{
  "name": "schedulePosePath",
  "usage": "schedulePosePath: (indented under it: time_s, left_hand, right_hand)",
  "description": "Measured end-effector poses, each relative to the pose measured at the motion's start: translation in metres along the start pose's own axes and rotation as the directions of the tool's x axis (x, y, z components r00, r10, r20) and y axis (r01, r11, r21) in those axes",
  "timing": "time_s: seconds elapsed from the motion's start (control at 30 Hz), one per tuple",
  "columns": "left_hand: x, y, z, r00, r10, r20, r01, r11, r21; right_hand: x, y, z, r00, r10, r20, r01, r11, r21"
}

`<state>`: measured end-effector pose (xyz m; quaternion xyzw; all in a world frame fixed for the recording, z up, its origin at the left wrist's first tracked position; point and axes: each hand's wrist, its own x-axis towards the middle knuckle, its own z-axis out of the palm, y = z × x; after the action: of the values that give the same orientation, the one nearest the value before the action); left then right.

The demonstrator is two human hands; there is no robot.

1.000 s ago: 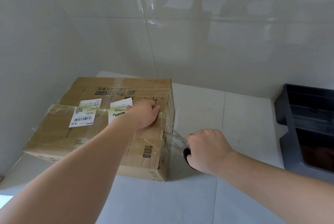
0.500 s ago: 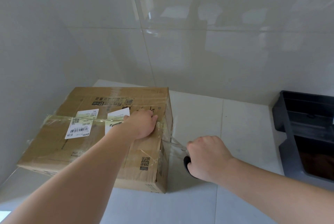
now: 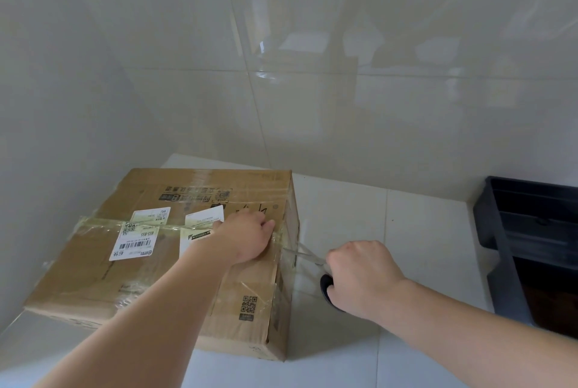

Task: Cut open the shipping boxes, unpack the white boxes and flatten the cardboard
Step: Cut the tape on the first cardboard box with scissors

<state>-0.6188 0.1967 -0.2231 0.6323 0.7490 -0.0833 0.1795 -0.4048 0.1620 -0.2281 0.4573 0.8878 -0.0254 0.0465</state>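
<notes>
On the white tiled floor (image 3: 344, 222), in the corner of the walls, sits the taped shipping box (image 3: 150, 272), and my left hand (image 3: 247, 239) presses down on its top at the tape seam (image 3: 93, 226) with the fingers curled under. My right hand (image 3: 362, 278) is wrapped tight round the black-handled scissors (image 3: 316, 265), whose blades have crept from just beside the box's right side to its top edge where the tape folds over. By my reckoning the first cut is only beginning: flaps sealed, nothing unpacked.
</notes>
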Motion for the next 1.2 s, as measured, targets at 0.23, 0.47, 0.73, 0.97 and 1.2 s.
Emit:
schedulePosePath:
  time_s: [0.23,0.47,0.73,0.97,1.2]
  left_hand:
    - [0.002,-0.001,0.001,0.999,-0.009,-0.053,0.003,0.994,-0.111]
    - [0.002,0.004,0.004,0.999,-0.017,0.028,0.020,0.994,-0.110]
    - [0.001,0.002,0.002,0.998,-0.022,0.055,0.029,0.990,-0.135]
    - [0.000,0.001,0.001,0.997,-0.008,0.071,0.016,0.994,-0.112]
    - [-0.007,-0.002,0.002,0.995,0.023,0.095,-0.012,0.994,-0.112]
  right_hand:
    - [0.017,0.026,0.001,0.995,-0.096,-0.027,0.095,0.995,-0.027]
    - [0.037,0.041,-0.005,0.977,-0.204,-0.066,0.205,0.979,0.001]
    - [0.051,0.042,-0.006,0.971,-0.236,-0.042,0.239,0.969,0.069]
    - [0.068,0.059,-0.016,0.942,-0.336,-0.002,0.336,0.942,0.002]
    - [0.091,0.070,-0.027,0.851,-0.523,0.049,0.524,0.841,-0.134]
